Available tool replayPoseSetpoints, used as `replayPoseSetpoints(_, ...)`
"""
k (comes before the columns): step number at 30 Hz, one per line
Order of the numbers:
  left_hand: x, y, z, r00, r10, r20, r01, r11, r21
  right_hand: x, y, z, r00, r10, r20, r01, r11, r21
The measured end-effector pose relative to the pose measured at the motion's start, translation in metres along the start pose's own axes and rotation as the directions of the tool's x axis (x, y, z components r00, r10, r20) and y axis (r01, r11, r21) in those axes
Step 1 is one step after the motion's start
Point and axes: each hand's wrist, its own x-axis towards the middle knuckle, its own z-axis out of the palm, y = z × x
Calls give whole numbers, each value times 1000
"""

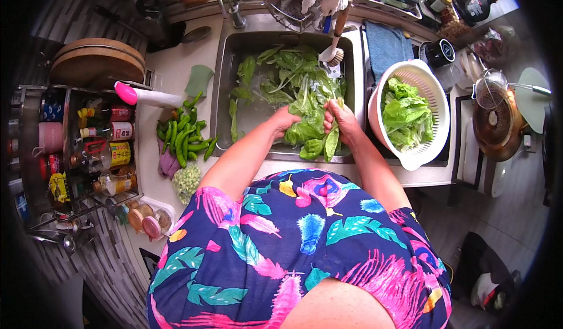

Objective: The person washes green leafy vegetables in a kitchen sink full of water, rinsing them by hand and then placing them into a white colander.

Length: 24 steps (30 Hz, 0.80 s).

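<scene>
Leafy greens [281, 67] float and lie in water inside the metal sink [218, 109] before me. At the near side of the basin, my left hand [283, 120] has its thumb against a bunch of lettuce-like leaves [305, 124]; its fingers are partly hidden, so its grip is unclear. My right hand [341, 120] is closed around leaf stalks, with leaves hanging below the fist. To the right stands a white and pink colander [374, 109] holding more lettuce leaves [404, 118]. A wooden-handled scrub brush [336, 54] hangs head down by the sink's far right corner.
Green chili peppers [182, 135] and a bag of pale green pieces [187, 181] lie left of the sink. Further left are a bottle rack [68, 153] and round cutting boards [96, 60]. A faucet [236, 16] rises behind the basin. A pan [495, 126] sits far right.
</scene>
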Motion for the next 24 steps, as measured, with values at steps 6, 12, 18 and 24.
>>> replayPoseSetpoints(6,-36,35,-47,1000,-11,22,12,997,-79,8,2,-5,1000,4,-25,-3,1000,26)
replayPoseSetpoints(12,-36,24,-96,820,257,-511,262,625,735,20,5,1,1000,0,-22,1,999,36)
replayPoseSetpoints(18,-12,18,-30,854,366,-370,169,477,863,22,8,12,994,61,-88,-71,992,-108)
replayPoseSetpoints(24,1,14,-19,994,-108,-17,106,990,-90,22,12,-1,984,-32,-177,19,997,-71)
